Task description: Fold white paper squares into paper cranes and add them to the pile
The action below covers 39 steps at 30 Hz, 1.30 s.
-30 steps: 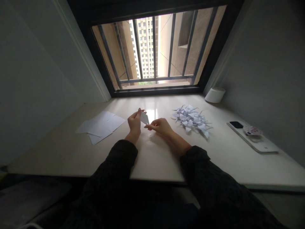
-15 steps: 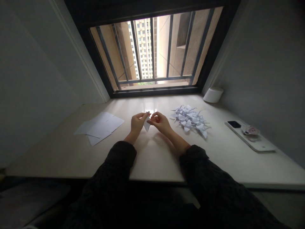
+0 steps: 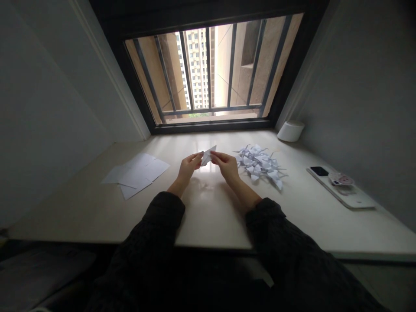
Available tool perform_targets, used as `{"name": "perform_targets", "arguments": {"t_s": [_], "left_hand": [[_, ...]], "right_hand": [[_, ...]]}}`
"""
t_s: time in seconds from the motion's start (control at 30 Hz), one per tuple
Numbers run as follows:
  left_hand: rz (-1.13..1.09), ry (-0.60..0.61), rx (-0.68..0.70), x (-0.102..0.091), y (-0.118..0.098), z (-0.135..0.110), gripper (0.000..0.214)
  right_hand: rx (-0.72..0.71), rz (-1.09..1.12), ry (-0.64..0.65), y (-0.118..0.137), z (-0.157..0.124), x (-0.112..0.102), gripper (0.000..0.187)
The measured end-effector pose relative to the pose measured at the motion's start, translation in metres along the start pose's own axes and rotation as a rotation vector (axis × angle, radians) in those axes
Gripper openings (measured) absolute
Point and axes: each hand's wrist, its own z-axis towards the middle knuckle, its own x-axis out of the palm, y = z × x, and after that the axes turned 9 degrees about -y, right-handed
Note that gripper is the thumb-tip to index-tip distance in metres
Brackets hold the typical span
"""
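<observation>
A small folded piece of white paper (image 3: 207, 156) is held in the air over the middle of the pale table (image 3: 211, 208). My left hand (image 3: 190, 166) pinches its left end and my right hand (image 3: 225, 163) pinches its right end, fingers closed on it. Both arms wear dark sleeves. To the right of my right hand lies a pile of folded paper cranes (image 3: 260, 162). Flat white sheets (image 3: 136, 172) lie to the left of my left hand.
A white phone (image 3: 341, 190) with a round sticker grip lies at the right side of the table. A white cylindrical object (image 3: 290, 130) stands in the far right corner. A barred window (image 3: 211, 69) sits behind the table; grey walls close in on both sides.
The folded paper has been turned and lifted: it pointed down between my hands half a second ago and now tilts up to the right. Both hands rose slightly and drew close together.
</observation>
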Motion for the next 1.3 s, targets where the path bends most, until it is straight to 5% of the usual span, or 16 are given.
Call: {"name": "perform_targets", "arguments": {"t_s": [0.43, 0.87, 1.07, 1.3], "left_hand": [[-0.073, 0.02, -0.06, -0.005, -0.004, -0.001, 0.042], [0.014, 0.031, -0.003, -0.007, -0.001, 0.002, 0.042], [0.047, 0.057, 0.34, -0.004, 0.0, -0.001, 0.06], [0.078, 0.092, 0.54, -0.005, 0.01, 0.005, 0.032]], "right_hand": [[-0.184, -0.173, 0.015, 0.01, -0.01, -0.003, 0.027], [-0.009, 0.072, 0.277, 0.011, 0.002, -0.007, 0.045], [0.012, 0.113, 0.235, 0.014, 0.004, -0.01, 0.043], [0.052, 0.113, 0.308, 0.015, 0.006, -0.014, 0.037]]}}
